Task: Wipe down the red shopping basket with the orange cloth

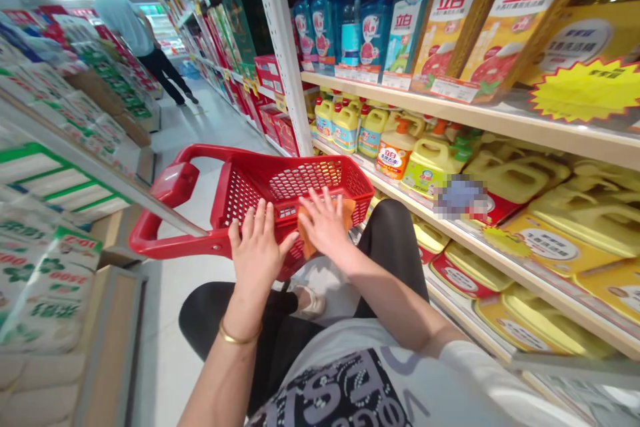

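A red plastic shopping cart with perforated basket walls stands in front of my knees, its looped handle to the left. My left hand, a gold bangle on its wrist, is spread flat at the cart's near side. To its right, my right hand lies with fingers stretched out over an orange cloth. The cloth sits under that palm at the basket's near wall, and part of it shows past the fingers. Whether the left palm presses on the cart is hard to tell.
Close on the right, a shelf holds several blue pump bottles and yellow jugs. Paper packs are stacked at the left. Farther down the aisle stands a person in a light shirt. A blurred patch covers part of the shelf.
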A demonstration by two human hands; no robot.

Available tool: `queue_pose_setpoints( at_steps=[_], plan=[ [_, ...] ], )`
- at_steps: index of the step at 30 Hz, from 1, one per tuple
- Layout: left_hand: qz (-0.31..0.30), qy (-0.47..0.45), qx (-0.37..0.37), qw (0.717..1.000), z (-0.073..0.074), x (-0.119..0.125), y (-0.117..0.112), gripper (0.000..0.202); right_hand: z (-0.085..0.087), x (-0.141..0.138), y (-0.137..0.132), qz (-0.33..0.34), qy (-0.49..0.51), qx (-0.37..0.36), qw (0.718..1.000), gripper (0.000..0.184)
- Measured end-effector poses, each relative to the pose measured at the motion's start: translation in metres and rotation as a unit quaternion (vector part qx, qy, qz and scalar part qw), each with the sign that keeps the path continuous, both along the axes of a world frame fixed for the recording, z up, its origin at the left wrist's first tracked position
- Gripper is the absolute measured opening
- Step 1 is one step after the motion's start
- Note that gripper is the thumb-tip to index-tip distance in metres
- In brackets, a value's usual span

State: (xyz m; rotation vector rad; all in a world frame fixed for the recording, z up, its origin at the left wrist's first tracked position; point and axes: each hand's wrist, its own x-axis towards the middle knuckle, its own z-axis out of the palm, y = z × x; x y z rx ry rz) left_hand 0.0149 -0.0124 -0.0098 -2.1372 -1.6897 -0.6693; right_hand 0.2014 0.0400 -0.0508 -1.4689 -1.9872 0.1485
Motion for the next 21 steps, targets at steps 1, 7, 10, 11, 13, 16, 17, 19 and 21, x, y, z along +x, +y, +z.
queue_pose_setpoints(
  at_steps=[1, 7, 10, 11, 13, 16, 17, 19, 21],
  plan=[
    [0.0, 0.003, -0.001, 1.0, 0.0, 0.0, 0.0, 0.083, 0.003, -0.015, -0.006, 0.036, -0.008, 0.009, 0.999, 0.055],
    [-0.009, -0.002, -0.008, 1.0, 0.001, -0.001, -0.001, 0.082, 0.002, 0.002, 0.003, 0.047, -0.026, 0.012, 0.998, 0.052],
    [-0.006, -0.013, -0.01, 1.0, 0.001, 0.0, -0.002, 0.082, -0.008, 0.06, 0.022, -0.053, -0.005, -0.019, 0.998, 0.052],
    [-0.004, -0.015, -0.012, 1.0, 0.001, 0.0, -0.002, 0.082, -0.011, 0.077, 0.027, -0.089, 0.008, -0.033, 0.995, 0.053],
    [-0.001, -0.014, -0.016, 1.0, 0.002, 0.001, -0.003, 0.084, -0.014, 0.1, 0.035, -0.149, 0.033, -0.053, 0.987, 0.055],
    [0.003, -0.012, -0.024, 1.0, 0.004, 0.003, -0.003, 0.086, -0.015, 0.09, 0.034, -0.175, 0.043, -0.047, 0.982, 0.055],
    [0.006, -0.012, -0.025, 1.0, 0.005, 0.003, -0.004, 0.085, -0.013, 0.075, 0.029, -0.157, 0.036, -0.038, 0.986, 0.055],
    [0.012, -0.009, -0.024, 1.0, 0.005, 0.003, -0.004, 0.084, -0.009, 0.037, 0.014, -0.084, 0.012, -0.015, 0.996, 0.053],
    [0.014, -0.001, -0.023, 1.0, 0.006, 0.003, -0.004, 0.084, -0.002, -0.002, -0.001, 0.002, -0.005, 0.009, 1.0, 0.052]
  ],
)
